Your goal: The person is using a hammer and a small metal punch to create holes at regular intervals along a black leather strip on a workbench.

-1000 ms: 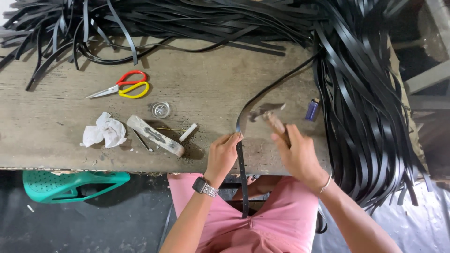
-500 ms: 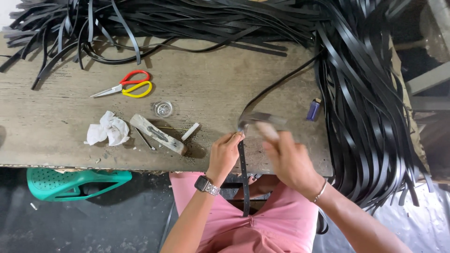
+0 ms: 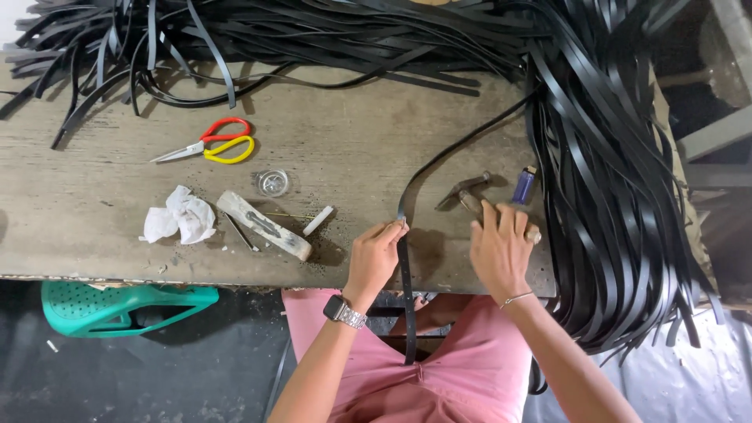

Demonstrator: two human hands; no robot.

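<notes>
On table (image 3: 94, 227): L hand (image 3: 374, 254) pinching strap (image 3: 404, 258), R hand (image 3: 501, 247) flat on hammer (image 3: 466, 196).

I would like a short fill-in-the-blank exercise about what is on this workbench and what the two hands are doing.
1. The left hand pinches a black ____ against the wooden table.
2. The right hand rests on a small ____.
3. The scissors have one red handle and one ____ handle.
4. The lighter is ____ in colour.

Missing words: strap; hammer; yellow; blue
</notes>
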